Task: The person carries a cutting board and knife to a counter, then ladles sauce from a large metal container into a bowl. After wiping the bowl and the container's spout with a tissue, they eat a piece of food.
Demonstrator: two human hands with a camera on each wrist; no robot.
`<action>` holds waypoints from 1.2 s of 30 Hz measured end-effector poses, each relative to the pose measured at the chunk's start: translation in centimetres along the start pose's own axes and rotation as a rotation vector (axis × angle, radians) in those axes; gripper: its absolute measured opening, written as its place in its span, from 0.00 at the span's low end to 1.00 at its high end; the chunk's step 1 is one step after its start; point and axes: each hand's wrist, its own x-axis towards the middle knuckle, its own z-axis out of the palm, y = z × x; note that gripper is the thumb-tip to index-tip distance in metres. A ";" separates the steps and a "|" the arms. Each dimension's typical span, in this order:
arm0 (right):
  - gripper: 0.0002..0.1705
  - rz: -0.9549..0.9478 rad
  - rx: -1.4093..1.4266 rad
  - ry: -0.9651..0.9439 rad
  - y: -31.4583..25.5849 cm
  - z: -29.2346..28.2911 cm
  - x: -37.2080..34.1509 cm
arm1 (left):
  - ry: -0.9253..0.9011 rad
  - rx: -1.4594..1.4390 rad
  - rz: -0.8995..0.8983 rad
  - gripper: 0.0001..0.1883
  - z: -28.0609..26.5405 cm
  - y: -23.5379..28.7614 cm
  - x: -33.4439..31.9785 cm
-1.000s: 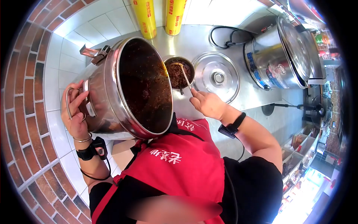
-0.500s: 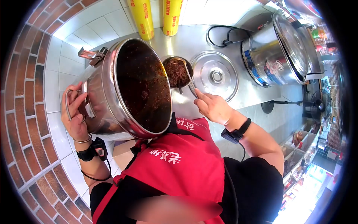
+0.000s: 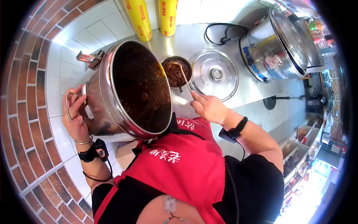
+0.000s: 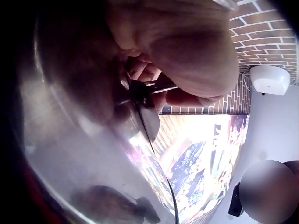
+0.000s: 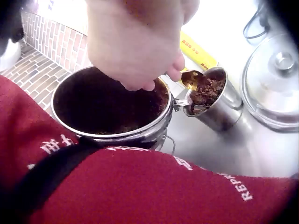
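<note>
Ladle (image 3: 185,76) moved left over small pot (image 5: 227,106), right hand (image 3: 210,108) gripping; left hand (image 3: 77,127) holds big pot (image 3: 100,93); pots' edges near.

white characters 老基地 (image 3: 164,156) on the red apron (image 3: 190,168), white letters REP (image 5: 238,189) also there, red print (image 3: 141,12) on yellow rolls (image 3: 138,24) too small to read

Couple of yellow tubes (image 3: 138,18) at the far side, black cord (image 3: 225,39) looped right of them, then a lidded barrel (image 3: 261,48) far right. Brick wall (image 3: 25,74) on the left, black fan (image 3: 323,99) off right.
</note>
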 end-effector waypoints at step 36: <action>0.09 0.583 1.457 0.047 -1.7 4.8 10.1 | 0.007 0.067 0.044 0.28 -0.5 -0.3 -1.1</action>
